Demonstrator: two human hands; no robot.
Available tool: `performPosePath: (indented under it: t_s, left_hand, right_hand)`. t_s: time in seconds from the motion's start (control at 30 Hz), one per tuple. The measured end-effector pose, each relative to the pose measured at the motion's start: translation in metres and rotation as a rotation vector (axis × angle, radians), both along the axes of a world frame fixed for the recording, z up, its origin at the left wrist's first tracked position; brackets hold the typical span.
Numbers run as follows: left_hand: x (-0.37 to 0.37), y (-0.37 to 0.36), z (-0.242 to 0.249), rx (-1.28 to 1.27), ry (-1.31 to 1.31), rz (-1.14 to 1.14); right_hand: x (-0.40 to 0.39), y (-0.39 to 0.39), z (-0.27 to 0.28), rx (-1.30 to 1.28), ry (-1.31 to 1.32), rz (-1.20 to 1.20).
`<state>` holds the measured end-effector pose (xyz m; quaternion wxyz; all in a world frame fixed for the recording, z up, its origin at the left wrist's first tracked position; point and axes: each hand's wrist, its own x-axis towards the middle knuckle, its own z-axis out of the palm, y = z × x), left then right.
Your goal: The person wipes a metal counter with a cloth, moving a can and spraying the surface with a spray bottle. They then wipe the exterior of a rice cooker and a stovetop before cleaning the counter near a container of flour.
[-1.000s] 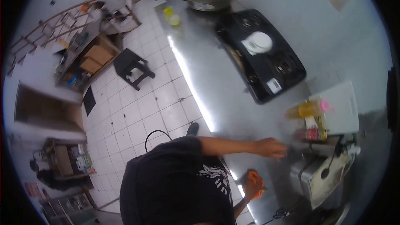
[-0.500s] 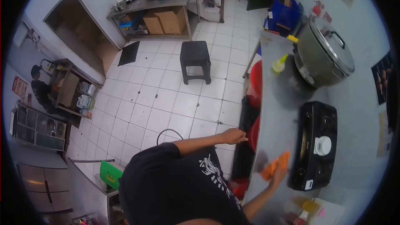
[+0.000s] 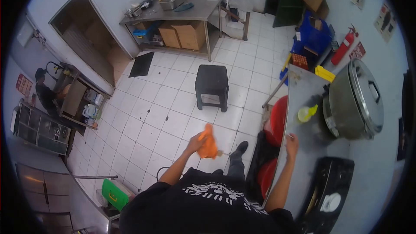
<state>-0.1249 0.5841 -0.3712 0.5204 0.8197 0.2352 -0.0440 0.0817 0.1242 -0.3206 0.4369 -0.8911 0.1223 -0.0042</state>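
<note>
Holds an orange cloth (image 3: pixel 209 144) bunched in the left hand (image 3: pixel 196 144), with fingers closed on its left side and the loose part spilling out to the right of them above the tiled floor (image 3: pixel 171 102), long axis pointing roughly straight ahead. Leaves cloth and left hand well apart from the steel counter (image 3: pixel 303 89) on the right, with the right hand (image 3: pixel 292 146) nearer to that surface and to the yellow-green spray bottle (image 3: pixel 305 115) just ahead. Shows nothing clearly gripped in the right hand; cannot tell how far open, nor whether touching the counter.
</note>
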Motion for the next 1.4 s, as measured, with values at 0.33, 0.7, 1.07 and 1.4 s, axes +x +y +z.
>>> performPosePath:
  t_s: [0.33,0.7,1.07,1.4]
  left_hand:
    - [0.011,0.083,-0.025,0.316,0.196,0.375]
    - [0.250,0.171,0.016,-0.755,-0.389,0.622]
    - [0.575,0.146,0.089,-1.121,-0.298,0.188]
    - [0.673,0.120,0.062,-1.371,-0.392,-0.060]
  right_hand:
    - [0.141,-0.103,-0.041,-0.034,-0.189,0.142]
    - [0.161,-0.047,-0.003,0.019,-0.224,-0.168]
    - [0.169,0.011,-0.011,-0.382,-0.297,-0.753]
    - [0.166,0.024,-0.029,-0.395,-0.172,-0.967]
